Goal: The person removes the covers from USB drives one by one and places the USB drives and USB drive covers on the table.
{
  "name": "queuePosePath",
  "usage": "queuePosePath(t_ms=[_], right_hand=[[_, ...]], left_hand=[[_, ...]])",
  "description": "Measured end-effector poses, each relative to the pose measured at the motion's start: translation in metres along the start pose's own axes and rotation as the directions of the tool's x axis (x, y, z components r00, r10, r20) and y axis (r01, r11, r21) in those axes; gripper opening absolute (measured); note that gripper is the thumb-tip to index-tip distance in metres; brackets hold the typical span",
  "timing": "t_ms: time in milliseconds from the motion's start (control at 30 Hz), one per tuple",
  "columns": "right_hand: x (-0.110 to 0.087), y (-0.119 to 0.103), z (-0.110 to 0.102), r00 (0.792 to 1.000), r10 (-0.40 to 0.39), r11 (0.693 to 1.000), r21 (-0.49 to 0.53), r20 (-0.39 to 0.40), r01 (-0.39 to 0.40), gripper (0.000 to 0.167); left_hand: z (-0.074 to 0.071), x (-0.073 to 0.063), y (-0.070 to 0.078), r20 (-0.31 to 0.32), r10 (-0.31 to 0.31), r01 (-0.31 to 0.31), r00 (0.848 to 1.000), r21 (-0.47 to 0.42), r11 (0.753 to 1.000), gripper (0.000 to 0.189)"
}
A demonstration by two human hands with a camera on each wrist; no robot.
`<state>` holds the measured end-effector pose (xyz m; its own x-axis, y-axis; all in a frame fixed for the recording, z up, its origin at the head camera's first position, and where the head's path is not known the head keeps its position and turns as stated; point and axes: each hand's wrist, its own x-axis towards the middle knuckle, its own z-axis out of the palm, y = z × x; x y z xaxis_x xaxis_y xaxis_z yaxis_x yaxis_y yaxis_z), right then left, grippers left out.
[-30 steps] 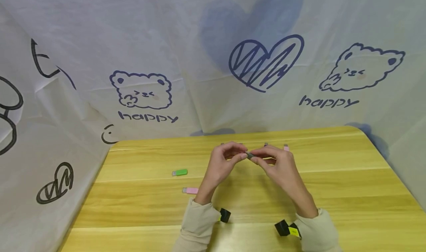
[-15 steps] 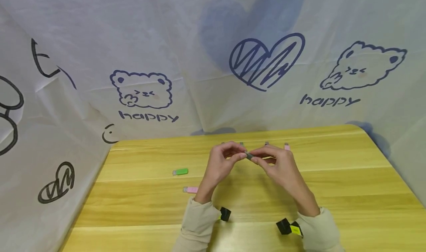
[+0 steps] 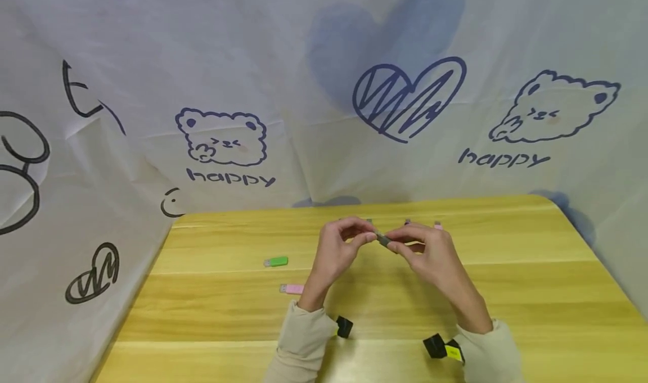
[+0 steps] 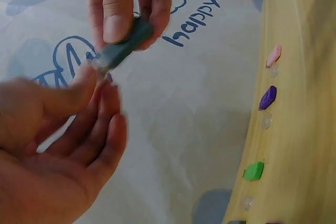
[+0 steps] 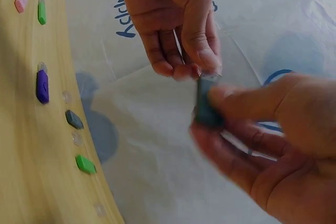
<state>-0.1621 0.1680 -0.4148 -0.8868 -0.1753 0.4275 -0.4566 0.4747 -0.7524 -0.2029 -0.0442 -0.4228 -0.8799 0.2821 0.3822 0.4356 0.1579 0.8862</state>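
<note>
A dark grey-green USB stick [image 3: 385, 240] is held in the air over the far part of the table, between both hands. My right hand [image 3: 427, 248] pinches its body between thumb and fingers. At its other, lighter end, my left hand [image 3: 336, 248] pinches with thumb and fingertips. This end [image 4: 105, 61] looks pale and partly clear in the left wrist view, but blur and fingers hide its detail. In the right wrist view the stick's dark body [image 5: 207, 106] fills the space between the two thumbs.
On the wooden table [image 3: 212, 321], a green USB stick [image 3: 277, 261] and a pink one [image 3: 292, 288] lie left of the hands. Along the back edge sit several more, including a purple one [image 4: 268, 98], with small clear pieces [image 4: 266, 121] beside them. A printed cloth [image 3: 304, 90] hangs behind.
The right hand has shifted slightly right with the stick, and more of the stick shows between the hands. The left hand stays nearly in place. The head view has shifted a little.
</note>
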Motion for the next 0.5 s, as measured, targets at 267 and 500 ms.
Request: queuePosePath(t_ms=[267, 500], right_hand=[[-0.003, 0.008, -0.017, 0.996, 0.085, 0.996, -0.015, -0.021, -0.086, 0.017], [-0.009, 0.033, -0.037, 0.977, 0.191, 0.975, -0.097, -0.092, -0.2, 0.021]], left_hand=[[-0.029, -0.001, -0.001, -0.102, -0.023, 0.023, 0.995, -0.003, 1.0, 0.007], [-0.026, 0.001, -0.006, -0.072, -0.055, 0.055, 0.996, -0.001, 0.998, 0.009]])
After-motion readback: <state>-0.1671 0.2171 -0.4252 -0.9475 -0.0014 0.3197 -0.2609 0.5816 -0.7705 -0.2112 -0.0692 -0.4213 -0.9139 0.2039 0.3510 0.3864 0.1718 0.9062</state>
